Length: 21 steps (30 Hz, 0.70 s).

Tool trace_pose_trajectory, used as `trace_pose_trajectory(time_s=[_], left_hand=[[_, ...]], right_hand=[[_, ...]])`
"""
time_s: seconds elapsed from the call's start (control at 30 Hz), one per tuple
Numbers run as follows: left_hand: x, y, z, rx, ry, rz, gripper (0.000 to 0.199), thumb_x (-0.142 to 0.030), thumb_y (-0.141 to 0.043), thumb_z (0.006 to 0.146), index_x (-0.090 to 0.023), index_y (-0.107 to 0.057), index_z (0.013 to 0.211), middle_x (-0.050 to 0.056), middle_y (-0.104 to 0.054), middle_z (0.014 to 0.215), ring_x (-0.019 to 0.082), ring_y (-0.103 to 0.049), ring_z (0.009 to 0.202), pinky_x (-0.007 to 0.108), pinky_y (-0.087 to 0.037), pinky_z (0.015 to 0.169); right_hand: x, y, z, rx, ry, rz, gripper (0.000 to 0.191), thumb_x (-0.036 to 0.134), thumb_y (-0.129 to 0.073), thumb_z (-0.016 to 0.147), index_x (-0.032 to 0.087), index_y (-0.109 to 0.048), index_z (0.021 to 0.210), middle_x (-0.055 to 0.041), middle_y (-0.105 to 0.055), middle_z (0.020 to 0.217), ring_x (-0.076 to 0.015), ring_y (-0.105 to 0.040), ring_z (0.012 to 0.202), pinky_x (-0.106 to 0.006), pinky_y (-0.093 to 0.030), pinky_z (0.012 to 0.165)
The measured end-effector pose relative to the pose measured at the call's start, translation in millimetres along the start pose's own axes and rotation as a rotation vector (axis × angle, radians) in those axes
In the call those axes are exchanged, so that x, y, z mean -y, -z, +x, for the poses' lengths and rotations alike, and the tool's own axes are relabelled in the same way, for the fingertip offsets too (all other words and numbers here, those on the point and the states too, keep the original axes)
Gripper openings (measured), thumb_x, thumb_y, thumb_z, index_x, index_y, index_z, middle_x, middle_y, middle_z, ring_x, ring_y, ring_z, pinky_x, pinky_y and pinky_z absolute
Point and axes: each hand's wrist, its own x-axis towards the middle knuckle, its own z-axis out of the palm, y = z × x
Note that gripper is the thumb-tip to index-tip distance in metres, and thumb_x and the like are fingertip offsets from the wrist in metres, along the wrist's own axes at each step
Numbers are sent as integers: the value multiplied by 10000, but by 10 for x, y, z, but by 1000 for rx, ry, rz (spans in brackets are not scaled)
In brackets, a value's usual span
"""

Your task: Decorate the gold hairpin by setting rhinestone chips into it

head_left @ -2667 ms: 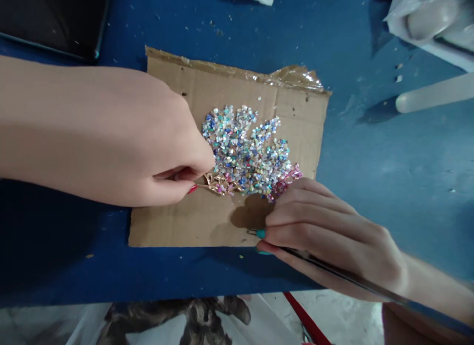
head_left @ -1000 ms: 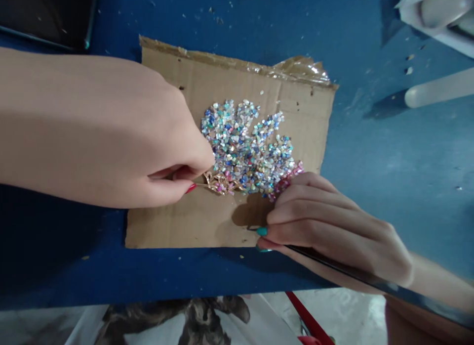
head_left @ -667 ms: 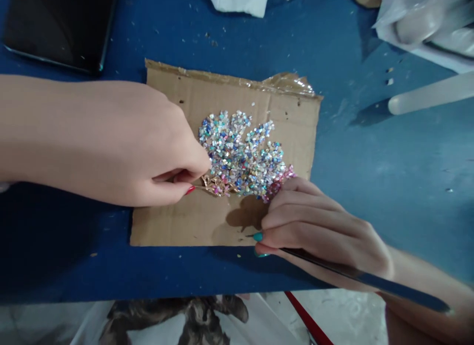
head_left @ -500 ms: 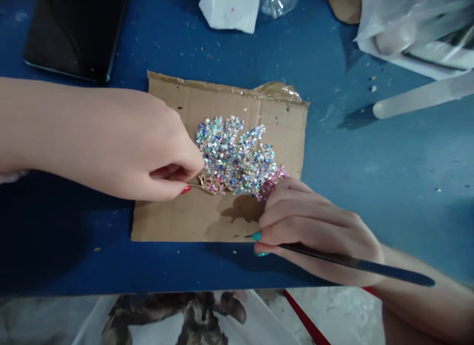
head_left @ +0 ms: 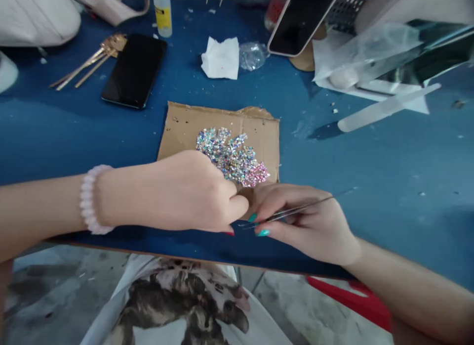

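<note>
Both hands had moved to the near side of the cardboard [head_left: 259,131], and the left hand [head_left: 177,192] had come across until its fingertips were close to those of the right hand [head_left: 314,226]. The left was curled nearly closed, palm down; its grip was hidden, so whether it held anything could not be told. The right had thumb and finger pinched on the tweezers [head_left: 292,211], whose tips pointed toward the left hand; nothing could be made out between them. The shiny chips [head_left: 229,154] lay in an uneven patch on the cardboard, with pink chips [head_left: 258,174] at its right-hand, near side. Judgement: handling seemed to have shifted from the patch to the space between the fingertips. Compared with the earlier frame, the gold ornament, then pinched by its stem in the left hand beside the patch, was no longer visible; its present position could not be told. The pink chips, partly covered before, showed more fully. The view was wider, taking in the bracelet [head_left: 89,199], the small bottle [head_left: 164,19] and the gold sticks [head_left: 91,63] beside the dark phone [head_left: 135,70].
</note>
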Motion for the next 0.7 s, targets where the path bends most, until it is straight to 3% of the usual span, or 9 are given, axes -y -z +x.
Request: trace_pose_trajectory(time_s=[0.27,0.4,0.7], left_hand=[[-223,-25,13,-208,11,212,340,-99,-391,919,-183,-486,604,-31,-463,494,129,-462,441,292,-288,428],[-252,-76,-14,-219,-24,221,313,-82,-399,904,-171,-541,639,-27,-489,512,127,-462,453,291,-284,427],[-200,-133,-108,-143,-180,148,230,-132,-519,881,-176,-576,662,-24,-535,586,119,-464,517,293,-288,436]], right_hand=[[-37,-104,-9,-46,-128,191,119,223,-743,731,174,-636,711,10,-642,638,-88,-590,575,-172,-480,515],[-70,-100,-7,-38,-137,212,186,271,-791,686,169,-637,696,19,-613,613,-77,-560,556,-162,-468,505],[-137,38,20,-42,-45,132,207,350,-721,764,163,-639,728,-6,-603,658,-86,-560,589,-185,-455,532]])
